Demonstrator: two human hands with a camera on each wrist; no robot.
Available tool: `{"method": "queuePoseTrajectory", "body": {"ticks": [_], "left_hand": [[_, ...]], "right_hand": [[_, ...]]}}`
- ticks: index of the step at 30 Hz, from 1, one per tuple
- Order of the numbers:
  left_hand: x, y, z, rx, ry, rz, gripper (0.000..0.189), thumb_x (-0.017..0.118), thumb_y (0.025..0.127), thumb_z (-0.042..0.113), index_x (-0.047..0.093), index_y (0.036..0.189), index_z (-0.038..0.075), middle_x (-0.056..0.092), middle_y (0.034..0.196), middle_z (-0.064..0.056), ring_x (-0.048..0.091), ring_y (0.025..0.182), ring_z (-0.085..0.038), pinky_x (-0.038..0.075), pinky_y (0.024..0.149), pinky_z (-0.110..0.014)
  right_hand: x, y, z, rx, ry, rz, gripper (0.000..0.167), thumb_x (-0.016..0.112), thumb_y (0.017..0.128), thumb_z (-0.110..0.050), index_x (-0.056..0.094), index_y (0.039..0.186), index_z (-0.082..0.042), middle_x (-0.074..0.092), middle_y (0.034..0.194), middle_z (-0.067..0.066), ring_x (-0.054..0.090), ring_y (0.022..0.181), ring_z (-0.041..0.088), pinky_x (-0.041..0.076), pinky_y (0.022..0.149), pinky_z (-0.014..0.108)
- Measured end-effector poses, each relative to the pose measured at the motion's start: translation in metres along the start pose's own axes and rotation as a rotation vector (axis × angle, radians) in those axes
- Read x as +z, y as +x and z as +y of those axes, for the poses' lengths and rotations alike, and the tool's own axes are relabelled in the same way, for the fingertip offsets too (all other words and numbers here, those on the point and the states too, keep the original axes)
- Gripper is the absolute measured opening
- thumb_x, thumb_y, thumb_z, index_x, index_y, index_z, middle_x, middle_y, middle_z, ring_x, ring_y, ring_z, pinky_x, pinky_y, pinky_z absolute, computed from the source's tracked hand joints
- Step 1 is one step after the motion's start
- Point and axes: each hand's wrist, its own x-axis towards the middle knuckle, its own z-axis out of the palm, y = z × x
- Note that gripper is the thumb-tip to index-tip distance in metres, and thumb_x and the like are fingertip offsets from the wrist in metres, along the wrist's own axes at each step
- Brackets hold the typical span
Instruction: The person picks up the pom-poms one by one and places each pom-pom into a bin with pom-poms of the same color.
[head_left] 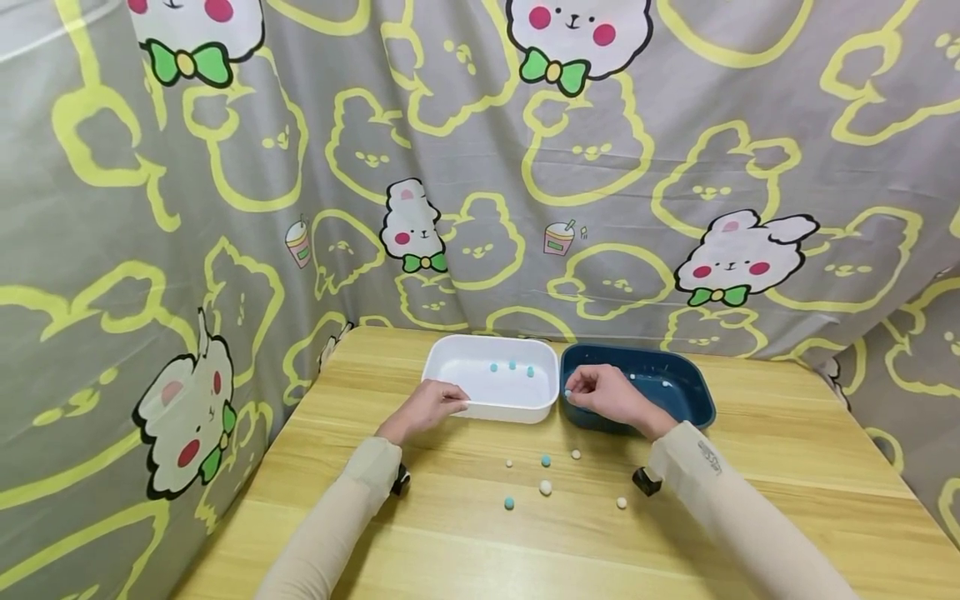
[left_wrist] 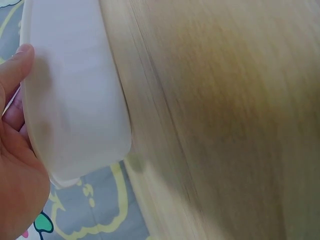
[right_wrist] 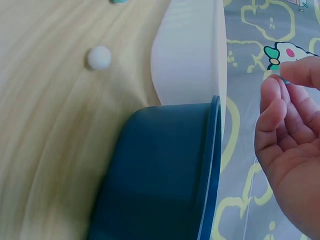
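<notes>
My left hand holds the near rim of a white plastic tub, its thumb at the rim in the left wrist view. Inside that tub lie three light-blue balls. Between thumb and fingertips, my right hand pinches a small light-blue ball, mostly covered by the fingers in the right wrist view. That hand is raised over the left end of a dark blue tub. Small white balls show on the dark tub's floor; the hand hides part of its inside.
On the wooden table, nearer than the tubs, lie two light-blue balls and several white balls. The tubs stand side by side at the table's back edge. Behind hangs a grey patterned curtain.
</notes>
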Motion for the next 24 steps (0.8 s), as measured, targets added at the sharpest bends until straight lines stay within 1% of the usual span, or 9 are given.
{"method": "queuePoseTrajectory", "body": {"ticks": [7, 12, 15, 19, 24], "left_hand": [[0.0, -0.001, 0.0, -0.008, -0.008, 0.013, 0.01, 0.065, 0.091, 0.021, 0.074, 0.09, 0.017, 0.069, 0.087, 0.008, 0.06, 0.078, -0.006, 0.049, 0.071, -0.027], [0.001, -0.001, -0.001, -0.004, -0.005, 0.015, 0.009, 0.065, 0.091, 0.02, 0.074, 0.09, 0.017, 0.069, 0.087, 0.008, 0.06, 0.079, -0.006, 0.049, 0.071, -0.026], [0.002, -0.001, -0.001, -0.006, 0.001, 0.013, 0.009, 0.065, 0.091, 0.02, 0.074, 0.09, 0.018, 0.069, 0.087, 0.009, 0.06, 0.078, -0.005, 0.049, 0.071, -0.026], [0.001, -0.001, 0.0, -0.003, -0.007, 0.009, 0.011, 0.064, 0.091, 0.021, 0.074, 0.091, 0.017, 0.069, 0.088, 0.007, 0.061, 0.079, -0.006, 0.05, 0.071, -0.027], [0.0, -0.001, 0.0, 0.01, -0.011, 0.007, 0.012, 0.063, 0.092, 0.021, 0.074, 0.092, 0.016, 0.069, 0.09, 0.006, 0.061, 0.08, -0.007, 0.05, 0.071, -0.027]], "right_hand": [[0.002, 0.012, -0.006, 0.025, 0.007, -0.002, 0.01, 0.065, 0.088, -0.007, 0.065, 0.095, 0.0, 0.062, 0.081, 0.003, 0.056, 0.075, 0.02, 0.048, 0.068, 0.033], [0.006, 0.019, -0.007, 0.082, -0.013, 0.01, 0.013, 0.063, 0.089, -0.009, 0.066, 0.096, 0.001, 0.062, 0.082, 0.003, 0.056, 0.075, 0.019, 0.048, 0.069, 0.032], [0.007, 0.025, -0.006, 0.12, -0.019, 0.02, 0.012, 0.062, 0.089, -0.01, 0.066, 0.096, -0.001, 0.062, 0.081, 0.003, 0.056, 0.075, 0.018, 0.048, 0.069, 0.033], [0.008, 0.032, -0.003, 0.152, -0.007, 0.035, 0.01, 0.062, 0.088, -0.009, 0.066, 0.094, -0.002, 0.062, 0.081, 0.005, 0.058, 0.077, 0.022, 0.048, 0.071, 0.035], [0.012, 0.041, 0.003, 0.167, -0.02, 0.047, 0.01, 0.063, 0.089, -0.009, 0.067, 0.094, -0.002, 0.062, 0.081, 0.005, 0.059, 0.078, 0.023, 0.049, 0.071, 0.033]]}}
